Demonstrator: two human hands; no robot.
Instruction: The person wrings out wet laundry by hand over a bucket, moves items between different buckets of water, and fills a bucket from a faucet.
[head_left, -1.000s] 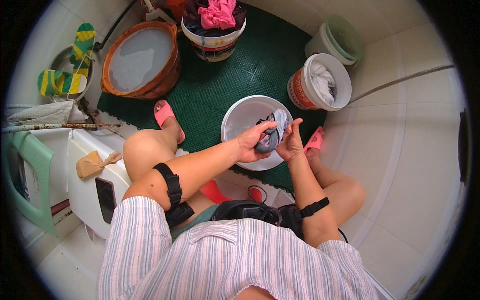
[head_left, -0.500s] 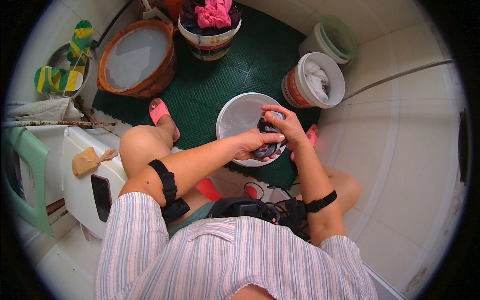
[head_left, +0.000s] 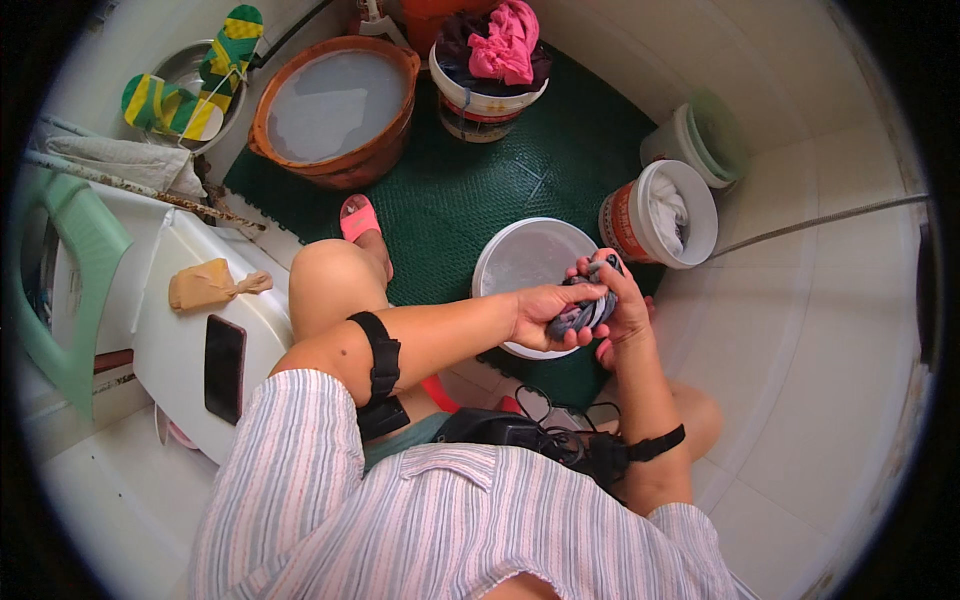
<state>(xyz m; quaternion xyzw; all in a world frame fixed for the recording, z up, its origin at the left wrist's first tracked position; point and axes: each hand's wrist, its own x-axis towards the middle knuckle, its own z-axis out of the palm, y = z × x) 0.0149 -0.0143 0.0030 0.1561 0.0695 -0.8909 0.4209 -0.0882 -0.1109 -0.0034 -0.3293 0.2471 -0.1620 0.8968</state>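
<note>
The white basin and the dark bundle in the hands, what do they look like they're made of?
The white basin looks like plastic: smooth, thin-rimmed, evenly white with a dull sheen. The dark bundle, gripped by the left hand and right hand, looks like wet fabric, grey-blue, twisted into soft folds; the weave is too small to tell.

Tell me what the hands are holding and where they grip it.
Both hands hold one small dark grey wet cloth over the white basin. The left hand clasps its lower end, the right hand wraps its upper end.
</note>
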